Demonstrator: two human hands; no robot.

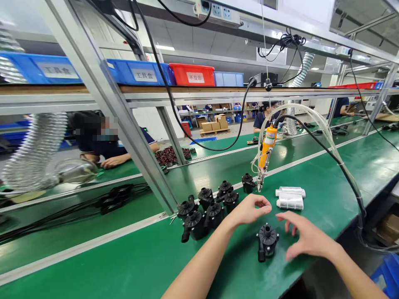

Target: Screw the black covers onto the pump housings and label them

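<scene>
A black pump with ribbed round top and side spout stands on the green work surface between my two hands. My left hand hovers behind and left of it, fingers curled and tips close together; whether something small is in them cannot be made out. Just right of the pump is my right hand, fingers bent and thumb spread apart, holding nothing. Beyond my left hand hangs an orange electric screwdriver, its metal tip just above the surface. Several similar black pumps stand grouped to the left, and a single pump sits by the screwdriver tip.
Two clear plastic-looking rolls lie behind my right hand. A slanted metal post rises at left, under a shelf carrying blue bins and a red bin. Hoses and a black cable loop down on the right. Co-workers sit across the bench.
</scene>
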